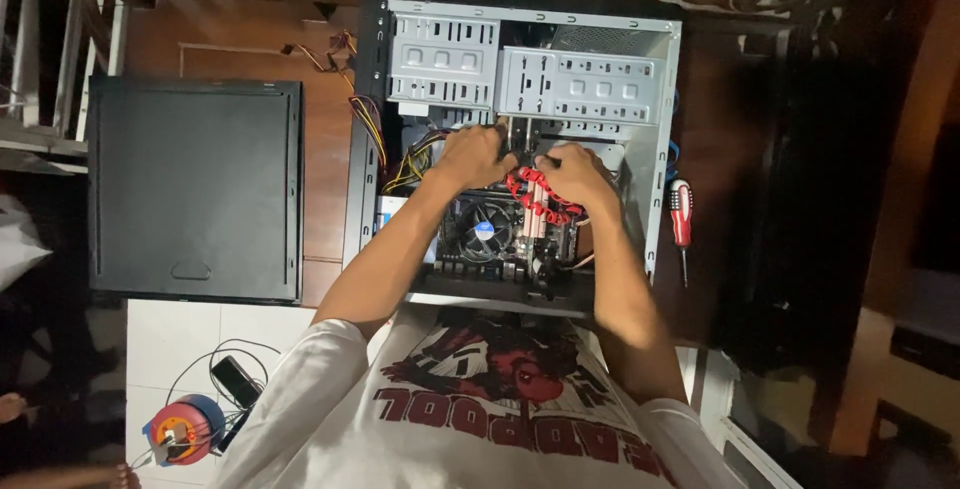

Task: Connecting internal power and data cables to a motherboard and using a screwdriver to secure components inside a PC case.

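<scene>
Red flat data cables (540, 199) lie bunched inside the open black-and-grey metal computer case (520, 139), over the green motherboard just right of the round black cooler fan (487, 231), below the grey perforated drive cages (580, 84).

Left to right:
- Black side panel (195, 189) lies flat on the brown wooden desk (325, 119), near its left edge, apart from the case.
- Yellow, red and black power wires (370, 124) hang over the case's left wall, loose.
- Left hand (475, 154), fingers curled down into the case beside the cables; what they pinch is hidden.
- Right hand (575, 171), fingers closed among the red loops, seemingly holding them.
- Red-and-black screwdriver (681, 219) lies on the desk just outside the case's right wall.

Judgement: both hands work close together; steady grip near the connector, no tugging mid-cable. Drive cages crowd from above, power wires from the left, fan just beneath.

Floor, lower left: red-and-blue extension reel (180, 429), black adapter (236, 379).
</scene>
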